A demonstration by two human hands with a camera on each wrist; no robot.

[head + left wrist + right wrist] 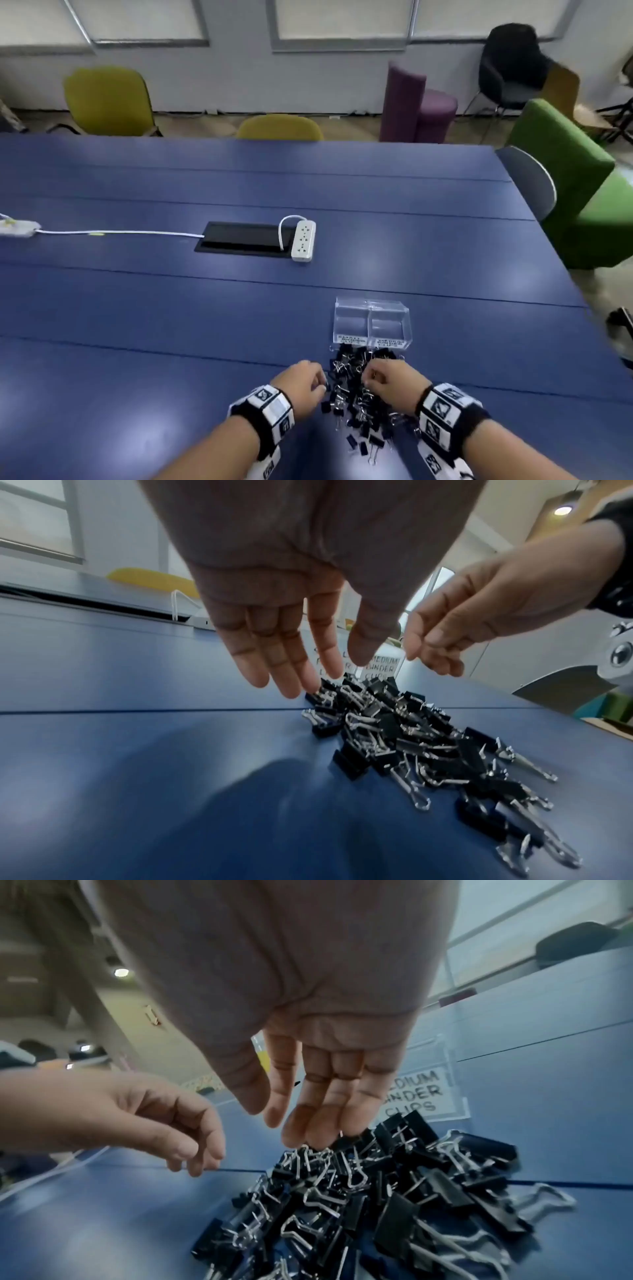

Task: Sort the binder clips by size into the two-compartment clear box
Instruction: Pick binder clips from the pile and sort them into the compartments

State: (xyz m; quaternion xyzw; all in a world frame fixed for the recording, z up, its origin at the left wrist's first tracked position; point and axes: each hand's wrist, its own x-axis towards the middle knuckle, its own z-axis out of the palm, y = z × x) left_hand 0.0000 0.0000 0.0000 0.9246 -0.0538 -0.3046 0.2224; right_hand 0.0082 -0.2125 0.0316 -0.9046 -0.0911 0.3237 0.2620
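Note:
A pile of black binder clips (359, 401) with silver wire handles lies on the blue table (154, 308), just in front of the clear two-compartment box (371, 323). Both compartments look bare. The right one carries a label reading MEDIUM BINDER CLIPS (421, 1093). My left hand (310, 380) hovers at the pile's left edge, fingers nearly straight and holding nothing (329, 674). My right hand (385, 378) hangs over the pile's far right part. Its fingers (308, 1131) point down, almost touching the clips, and hold nothing. The pile (411, 737) mixes small and larger clips (377, 1204).
A white power strip (303, 240) lies beside a black cable hatch (245, 238) at mid-table, with a white cable (120, 233) running left. Yellow chairs (279, 127) stand along the far edge. A grey chair (534, 181) and a green seat (582, 192) are at the right.

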